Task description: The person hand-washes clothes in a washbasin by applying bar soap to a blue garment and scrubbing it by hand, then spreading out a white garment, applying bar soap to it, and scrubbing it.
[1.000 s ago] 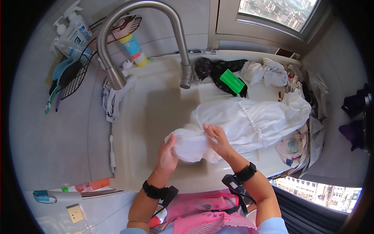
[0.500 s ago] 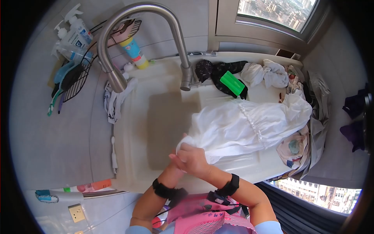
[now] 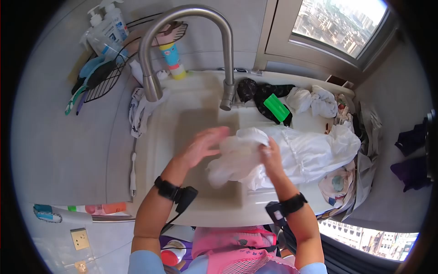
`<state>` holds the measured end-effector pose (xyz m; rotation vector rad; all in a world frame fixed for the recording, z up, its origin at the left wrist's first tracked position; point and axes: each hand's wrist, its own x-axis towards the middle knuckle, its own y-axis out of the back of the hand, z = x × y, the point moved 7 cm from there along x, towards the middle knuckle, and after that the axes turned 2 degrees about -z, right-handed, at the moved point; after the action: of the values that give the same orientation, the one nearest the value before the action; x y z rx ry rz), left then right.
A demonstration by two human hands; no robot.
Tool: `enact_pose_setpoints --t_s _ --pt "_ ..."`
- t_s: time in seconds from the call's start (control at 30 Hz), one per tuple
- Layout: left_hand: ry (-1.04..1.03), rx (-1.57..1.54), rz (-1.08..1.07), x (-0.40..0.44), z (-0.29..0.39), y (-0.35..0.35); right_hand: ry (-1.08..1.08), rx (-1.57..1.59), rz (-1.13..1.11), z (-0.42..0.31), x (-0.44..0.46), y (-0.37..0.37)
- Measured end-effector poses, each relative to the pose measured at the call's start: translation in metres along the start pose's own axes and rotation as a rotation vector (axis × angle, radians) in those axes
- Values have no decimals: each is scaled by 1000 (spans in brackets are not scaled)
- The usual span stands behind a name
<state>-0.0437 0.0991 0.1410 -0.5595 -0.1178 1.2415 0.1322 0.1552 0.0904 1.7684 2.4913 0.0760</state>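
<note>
A white garment (image 3: pixel 301 155) with a gathered seam lies across the right side of the sink, its left end lifted over the basin and blurred by motion. My right hand (image 3: pixel 272 159) grips the cloth near that lifted end, fingers closed on it. Just left of the fabric is my left hand (image 3: pixel 203 145), smeared a little, with fingers stretched and apart. Behind the garment, a green block (image 3: pixel 277 108), perhaps a soap bar or brush, rests on dark patterned cloth (image 3: pixel 262 98).
A curved metal faucet (image 3: pixel 228 59) arches over the white sink (image 3: pixel 155 182). White balled cloths (image 3: pixel 324 101) sit at the back right. A wire rack (image 3: pixel 107 89) with brushes and pump bottles (image 3: pixel 109 29) hangs at left. More fabric (image 3: pixel 337 185) lies at the right edge.
My hands were together at the garment's left end; now they are apart, the left further left and up, the right further right. The cloth's end has been raised and spread.
</note>
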Motion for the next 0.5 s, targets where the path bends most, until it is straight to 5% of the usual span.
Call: enact_pose_setpoints --t_s 0.03,0.1,0.17,0.23,0.37,0.5 --pt "-22 -36 99 1 0 20 122 -12 22 2 5 11" --pt "580 74 576 -16 -123 90 -15 180 8 6 0 24" --pt "765 167 572 -17 -204 105 -152 259 51 14 -4 32" --pt "880 90 462 -14 -214 76 -285 231 142 26 -6 39" --pt "599 -245 336 16 -231 73 -297 225 160 33 -12 47" --pt "382 -471 308 22 -178 47 -374 256 90 34 -23 35"
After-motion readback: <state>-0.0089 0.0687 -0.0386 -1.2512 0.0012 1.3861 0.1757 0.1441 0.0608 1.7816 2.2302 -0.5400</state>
